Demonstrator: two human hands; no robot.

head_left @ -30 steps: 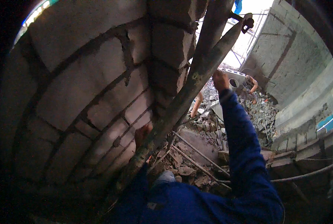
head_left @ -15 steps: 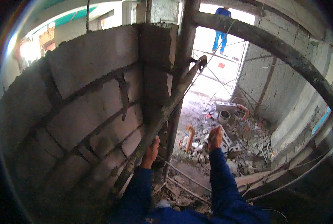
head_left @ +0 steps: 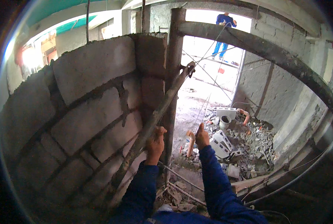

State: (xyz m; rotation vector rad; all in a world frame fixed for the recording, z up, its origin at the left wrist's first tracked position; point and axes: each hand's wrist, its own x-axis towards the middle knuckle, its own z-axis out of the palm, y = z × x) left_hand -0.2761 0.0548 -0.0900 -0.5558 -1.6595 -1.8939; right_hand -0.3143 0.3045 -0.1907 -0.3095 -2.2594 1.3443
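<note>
My left hand (head_left: pixel 155 145) is closed, fingers curled, right beside a slanting metal pole (head_left: pixel 151 125) that runs up in front of the block wall (head_left: pixel 84 112). What that hand holds, if anything, is hidden. My right hand (head_left: pixel 202 136) is raised in front of me to the right, its fingers pinched together. A thin pale cord (head_left: pixel 205 106) appears to run upward from its fingertips. The pole's upper end, with a metal bracket (head_left: pixel 189 69), lies close to an upright post (head_left: pixel 174 48).
A thick crossbar (head_left: pixel 263 41) reaches from the post to the right. Rubble (head_left: pixel 256 145) covers the floor below, with a hollow block (head_left: pixel 220 143), a bucket (head_left: pixel 224 121) and orange pipe pieces (head_left: pixel 190 143). Thin rods (head_left: pixel 185 177) cross low ahead. Another person (head_left: pixel 222 33) stands beyond the opening.
My right hand has moved left and slightly down, nearer my left hand. The left hand has risen a little along the pole. The view has shifted; the far person's arms are now bent.
</note>
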